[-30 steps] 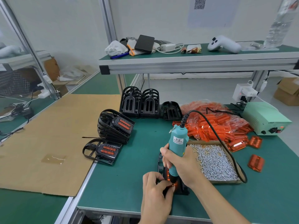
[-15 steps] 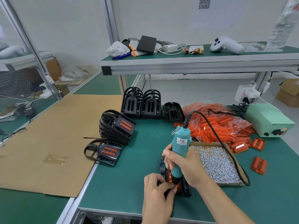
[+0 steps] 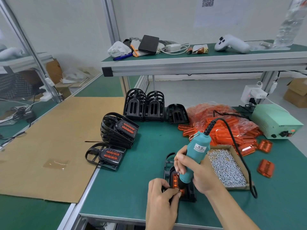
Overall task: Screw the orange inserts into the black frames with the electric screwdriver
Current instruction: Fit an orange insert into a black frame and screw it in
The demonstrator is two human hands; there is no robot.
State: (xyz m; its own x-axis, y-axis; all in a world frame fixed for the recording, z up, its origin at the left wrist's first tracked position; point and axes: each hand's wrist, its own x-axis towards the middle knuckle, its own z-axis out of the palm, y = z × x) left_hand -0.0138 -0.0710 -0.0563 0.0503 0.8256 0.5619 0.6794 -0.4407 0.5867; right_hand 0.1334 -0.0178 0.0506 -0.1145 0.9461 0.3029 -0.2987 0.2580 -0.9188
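Note:
A black frame [image 3: 168, 165] lies flat on the green mat near the front edge, with an orange insert [image 3: 175, 179] seated in it. My right hand [image 3: 197, 173] grips the teal electric screwdriver [image 3: 196, 151], tilted, its tip down on the insert's near end. My left hand [image 3: 162, 198] pinches at the screwdriver tip and rests on the frame's near left corner. Whether a screw is between the fingers is hidden. A cardboard tray of silver screws [image 3: 226, 168] sits just right of my right hand.
Finished frames with inserts [image 3: 119, 130] are stacked at the left, one lying flat [image 3: 108, 155]. Empty black frames [image 3: 144, 107] stand at the back. A bag of orange inserts [image 3: 222, 127], loose inserts [image 3: 265, 167], a green power unit [image 3: 274, 122], and brown cardboard [image 3: 49, 138] at the left.
The screwdriver has leaned a little further to the right while its tip stays on the insert. Both hands keep their places on the frame.

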